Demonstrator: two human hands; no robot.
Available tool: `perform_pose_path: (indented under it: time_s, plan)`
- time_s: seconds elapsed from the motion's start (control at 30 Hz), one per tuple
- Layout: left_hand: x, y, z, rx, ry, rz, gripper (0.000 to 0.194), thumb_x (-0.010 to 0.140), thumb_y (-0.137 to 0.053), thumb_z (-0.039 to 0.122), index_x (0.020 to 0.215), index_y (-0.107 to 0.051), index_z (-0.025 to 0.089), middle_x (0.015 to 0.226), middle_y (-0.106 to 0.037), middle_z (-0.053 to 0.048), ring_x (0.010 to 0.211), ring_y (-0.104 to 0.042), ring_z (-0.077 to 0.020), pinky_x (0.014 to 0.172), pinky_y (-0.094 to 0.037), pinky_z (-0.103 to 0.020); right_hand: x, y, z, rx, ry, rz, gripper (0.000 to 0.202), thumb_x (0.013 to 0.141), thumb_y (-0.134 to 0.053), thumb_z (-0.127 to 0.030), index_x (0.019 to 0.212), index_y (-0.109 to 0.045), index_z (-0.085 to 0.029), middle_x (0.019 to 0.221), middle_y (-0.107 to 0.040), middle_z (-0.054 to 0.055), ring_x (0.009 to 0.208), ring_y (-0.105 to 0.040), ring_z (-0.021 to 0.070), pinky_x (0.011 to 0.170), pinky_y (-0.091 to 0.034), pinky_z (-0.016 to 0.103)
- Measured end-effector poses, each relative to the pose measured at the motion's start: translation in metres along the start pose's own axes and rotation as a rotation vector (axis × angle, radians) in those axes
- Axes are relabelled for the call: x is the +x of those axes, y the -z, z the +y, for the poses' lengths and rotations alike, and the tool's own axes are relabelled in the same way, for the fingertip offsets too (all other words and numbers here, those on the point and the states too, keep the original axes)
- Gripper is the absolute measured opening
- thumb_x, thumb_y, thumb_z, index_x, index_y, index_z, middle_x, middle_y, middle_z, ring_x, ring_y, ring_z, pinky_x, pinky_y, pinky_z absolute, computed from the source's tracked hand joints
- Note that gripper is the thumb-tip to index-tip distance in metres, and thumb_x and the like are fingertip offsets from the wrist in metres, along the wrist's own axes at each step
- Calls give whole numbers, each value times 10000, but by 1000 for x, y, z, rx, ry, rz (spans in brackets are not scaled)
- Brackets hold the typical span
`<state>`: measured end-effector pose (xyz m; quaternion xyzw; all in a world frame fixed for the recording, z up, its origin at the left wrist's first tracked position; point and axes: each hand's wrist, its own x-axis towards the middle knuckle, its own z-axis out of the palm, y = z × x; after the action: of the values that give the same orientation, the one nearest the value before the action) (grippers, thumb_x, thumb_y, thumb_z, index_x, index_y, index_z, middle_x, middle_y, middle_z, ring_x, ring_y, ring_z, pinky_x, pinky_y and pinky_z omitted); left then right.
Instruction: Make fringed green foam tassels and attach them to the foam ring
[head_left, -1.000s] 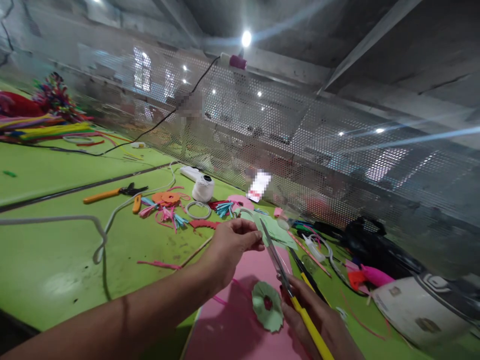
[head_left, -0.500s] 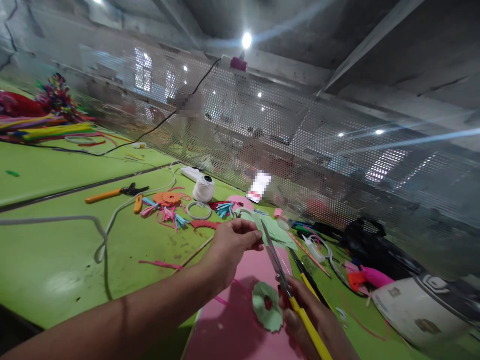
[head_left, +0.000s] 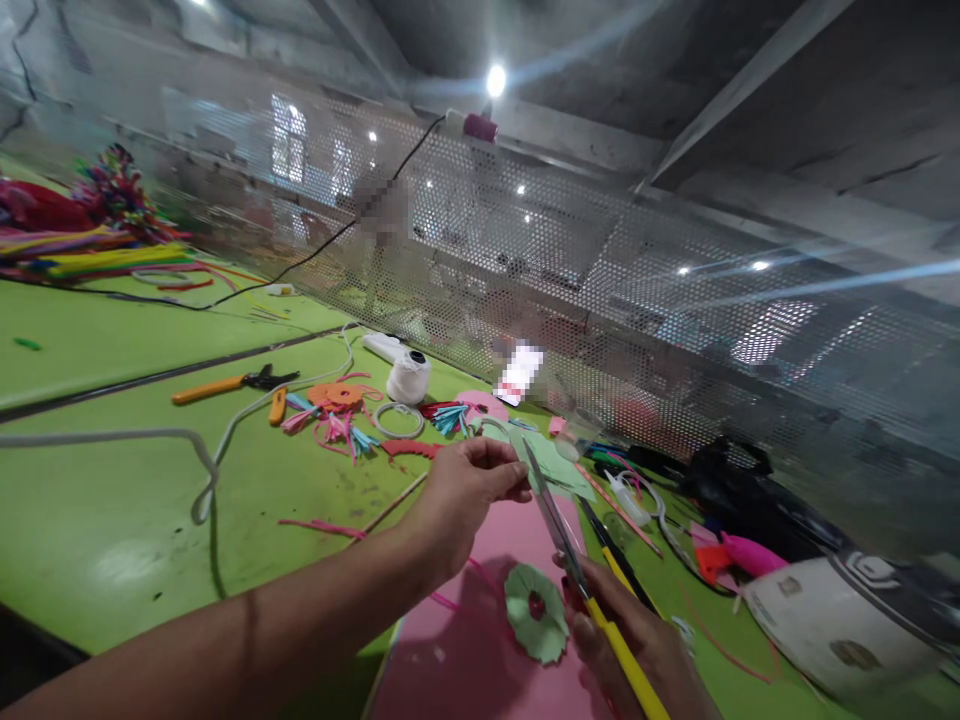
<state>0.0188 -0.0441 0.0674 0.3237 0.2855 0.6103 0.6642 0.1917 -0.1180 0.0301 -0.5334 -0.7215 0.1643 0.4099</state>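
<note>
My left hand (head_left: 480, 490) is closed in a pinch just left of the scissor tips. What its fingertips hold is too small to make out. In my right hand (head_left: 626, 620) are long scissors (head_left: 559, 525) with yellow handles, their blades pointing up and away from me. Below the blades, a pale green scalloped flower (head_left: 534, 625) with a red centre hangs or lies over a pink sheet (head_left: 465, 660); I cannot tell which. Pink string (head_left: 444, 600) shows between my left wrist and the flower. Pale green paper pieces (head_left: 555, 460) lie beyond my fingers.
Orange-handled pliers (head_left: 217, 388), a white thread cone (head_left: 409, 378) and small coloured tassels (head_left: 337, 430) lie to the left. A white cord (head_left: 217, 455) loops over the green table (head_left: 112, 520). A yellow-and-black tool (head_left: 621, 555), glue bottle (head_left: 628, 500) and white appliance (head_left: 832, 610) stand right. Behind rises perforated metal (head_left: 465, 260).
</note>
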Motion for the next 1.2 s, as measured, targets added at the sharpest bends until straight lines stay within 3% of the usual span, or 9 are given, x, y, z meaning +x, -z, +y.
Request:
perform_pose_path:
  time_s: [0.4, 0.57, 0.83, 1.2]
  plan:
    - [1, 1, -2, 12, 23, -16, 166, 596, -708, 117, 631, -546, 112, 555, -593, -10, 497, -584, -119, 595, -498, -275, -2, 0, 0, -65, 42, -5, 460, 823, -470, -579, 1054, -670, -235, 756, -704, 30, 706, -681, 171, 606, -525, 165]
    - [0, 0, -1, 12, 33, -20, 163, 591, -705, 104, 622, -545, 111, 552, -591, -8, 486, -582, -115, 598, -501, -270, -2, 3, 2, -92, 59, -26, 460, 847, -446, -560, 1071, -664, -223, 673, -672, 18, 611, -651, 153, 538, -499, 161]
    - [0, 1, 1, 13, 39, -27, 173, 577, -712, 111, 613, -542, 111, 540, -584, -8, 472, -578, -117, 588, -503, -271, -3, 4, 1, -115, 67, -44, 415, 852, -468, -519, 1066, -663, -222, 696, -685, 13, 616, -658, 150, 543, -498, 148]
    - [3, 6, 7, 88, 77, -72, 159, 611, -696, 144, 619, -539, 118, 591, -592, -36, 565, -576, -132, 521, -477, -247, -2, 4, 6, -241, 151, 23, 399, 832, -526, -481, 1054, -670, -182, 982, -727, 75, 868, -693, 194, 740, -534, 180]
